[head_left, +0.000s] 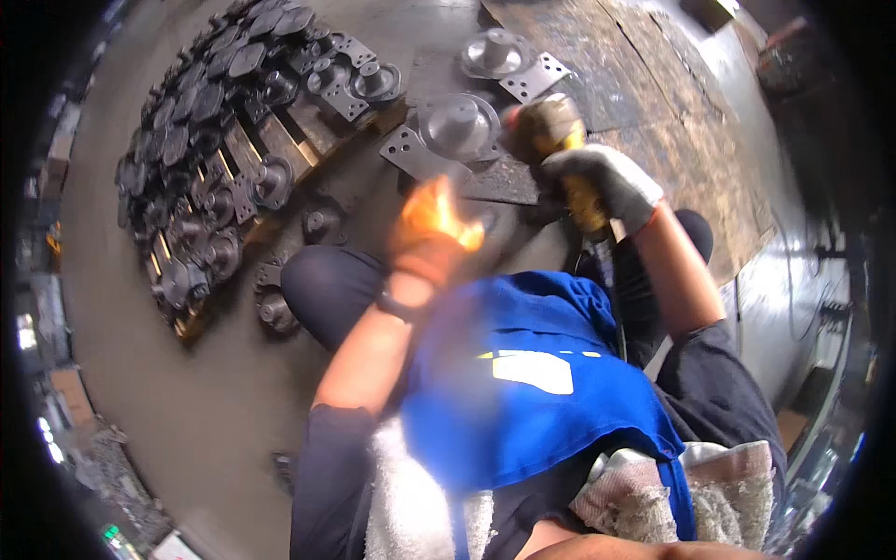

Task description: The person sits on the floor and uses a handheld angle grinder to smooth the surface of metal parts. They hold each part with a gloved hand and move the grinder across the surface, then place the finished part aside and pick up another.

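My right hand (611, 182), in a whitish glove, is wrapped round a yellow-and-black angle grinder (586, 203). The tool's head is beside a grey metal casting (459, 126), which has a round raised hub and a flat plate with holes. Whether the grinder touches the casting I cannot tell. My left hand (437, 224), in an orange glove, is close to the near edge of that casting's plate; motion smears its fingers. Just beyond lies a second, similar casting (499, 56) on the wooden board (635, 84).
At the left, a wooden pallet (280, 140) carries many stacked castings (187, 121). Several loose castings (273, 310) lie on the floor between the pallet and my left knee (327, 289). A cord (618, 317) trails from the grinder toward my lap.
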A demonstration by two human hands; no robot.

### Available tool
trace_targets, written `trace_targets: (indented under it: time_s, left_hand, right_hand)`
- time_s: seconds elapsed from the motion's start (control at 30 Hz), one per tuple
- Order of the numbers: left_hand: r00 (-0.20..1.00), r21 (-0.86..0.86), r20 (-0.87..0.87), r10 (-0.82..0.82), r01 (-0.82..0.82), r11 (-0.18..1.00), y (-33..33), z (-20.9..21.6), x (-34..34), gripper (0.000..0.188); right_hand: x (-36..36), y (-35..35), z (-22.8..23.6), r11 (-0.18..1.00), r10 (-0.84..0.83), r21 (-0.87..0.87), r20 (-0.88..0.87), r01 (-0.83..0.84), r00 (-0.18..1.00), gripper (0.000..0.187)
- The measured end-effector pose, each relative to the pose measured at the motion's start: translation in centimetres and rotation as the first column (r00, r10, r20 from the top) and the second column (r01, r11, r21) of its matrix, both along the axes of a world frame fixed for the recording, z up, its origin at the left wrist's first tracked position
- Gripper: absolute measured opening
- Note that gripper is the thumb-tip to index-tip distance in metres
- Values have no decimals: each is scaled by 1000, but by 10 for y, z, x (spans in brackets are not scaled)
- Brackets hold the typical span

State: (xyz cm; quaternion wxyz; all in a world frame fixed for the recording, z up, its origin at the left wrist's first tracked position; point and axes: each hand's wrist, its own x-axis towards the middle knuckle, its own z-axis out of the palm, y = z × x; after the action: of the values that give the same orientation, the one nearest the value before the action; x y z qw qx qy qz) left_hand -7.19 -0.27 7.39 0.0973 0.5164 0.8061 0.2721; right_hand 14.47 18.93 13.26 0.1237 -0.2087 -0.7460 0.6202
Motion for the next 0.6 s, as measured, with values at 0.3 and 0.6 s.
trace_targets:
  time_s: [0.3,0.6]
  left_hand:
    - [532,-338,-644,-550,447,828,56,-26,-69,49]
    - [865,-106,-324,-384,371,923,112,52,-26,23]
  right_hand:
    - [62,51,12,594,-587,-699,-39,398,808,33]
    - [102,67,9,609,-699,-653,-175,449,693,31]
